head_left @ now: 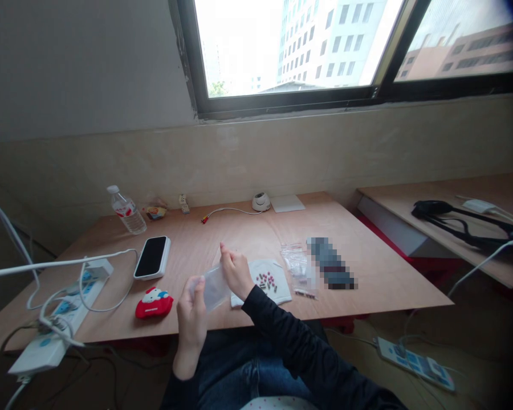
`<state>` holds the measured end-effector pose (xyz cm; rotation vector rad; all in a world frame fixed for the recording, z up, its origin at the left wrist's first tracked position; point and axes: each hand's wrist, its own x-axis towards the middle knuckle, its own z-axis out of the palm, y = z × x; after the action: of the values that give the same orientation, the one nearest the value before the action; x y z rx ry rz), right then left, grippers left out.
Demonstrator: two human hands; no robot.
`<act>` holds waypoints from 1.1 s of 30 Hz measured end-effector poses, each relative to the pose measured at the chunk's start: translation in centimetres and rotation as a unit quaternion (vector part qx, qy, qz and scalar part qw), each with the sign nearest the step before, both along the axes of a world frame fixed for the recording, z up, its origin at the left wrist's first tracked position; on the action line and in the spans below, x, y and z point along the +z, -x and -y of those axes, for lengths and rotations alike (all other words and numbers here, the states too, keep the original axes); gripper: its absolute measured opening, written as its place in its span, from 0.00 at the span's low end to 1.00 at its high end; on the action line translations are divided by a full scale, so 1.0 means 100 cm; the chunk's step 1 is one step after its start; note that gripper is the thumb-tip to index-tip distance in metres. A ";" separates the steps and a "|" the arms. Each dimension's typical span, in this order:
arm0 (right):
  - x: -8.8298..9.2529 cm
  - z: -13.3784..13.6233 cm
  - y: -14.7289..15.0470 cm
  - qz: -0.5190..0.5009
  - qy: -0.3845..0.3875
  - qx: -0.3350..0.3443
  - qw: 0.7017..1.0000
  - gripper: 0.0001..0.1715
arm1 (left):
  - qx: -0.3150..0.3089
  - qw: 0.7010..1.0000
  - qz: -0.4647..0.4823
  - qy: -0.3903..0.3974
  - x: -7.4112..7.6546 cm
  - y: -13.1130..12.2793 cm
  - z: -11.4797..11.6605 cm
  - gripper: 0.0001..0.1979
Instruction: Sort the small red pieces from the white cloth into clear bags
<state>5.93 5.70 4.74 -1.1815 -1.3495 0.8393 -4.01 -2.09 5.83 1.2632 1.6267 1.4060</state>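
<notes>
Between my two hands a clear plastic bag [216, 289] is held up over the table's front edge. My left hand [193, 307] grips its left side, thumb on the near face. At its upper right side, my right hand [236, 270] pinches it with the fingers closed. Just right of that hand lies a white cloth [283, 290], partly covered by my wrist. On the cloth are several small pink and dark beads or parts [268, 280]. Small clear zip bags [297, 262] lie beside it, with a short row of small pieces [305, 294] in front.
A red pouch [154, 303], a white-cased phone [153, 258] and a power strip [70, 313] with cables are on the left. A water bottle [128, 210], a dome camera [261, 201] and a white box [288, 203] stand at the back. A blurred dark object [331, 262] lies right.
</notes>
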 end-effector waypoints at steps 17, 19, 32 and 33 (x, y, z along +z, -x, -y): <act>-0.074 0.016 0.045 -0.196 0.140 0.017 0.970 0.25 | -0.011 0.999 0.006 0.048 -0.052 0.042 0.001 0.12; -0.075 0.020 0.050 -0.205 0.139 0.025 0.968 0.23 | -0.006 0.999 0.029 0.043 -0.056 0.045 0.001 0.15; -0.078 0.025 0.054 -0.230 0.119 0.029 0.966 0.19 | -0.001 0.994 0.108 0.032 -0.063 0.044 -0.005 0.30; -0.078 0.025 0.054 -0.231 0.119 0.031 0.965 0.19 | -0.007 0.993 0.116 0.032 -0.062 0.044 -0.005 0.29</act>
<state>0.51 3.18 -3.02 -1.0406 -0.9216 1.2618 -8.40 -1.58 -0.38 1.0313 1.4893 1.4222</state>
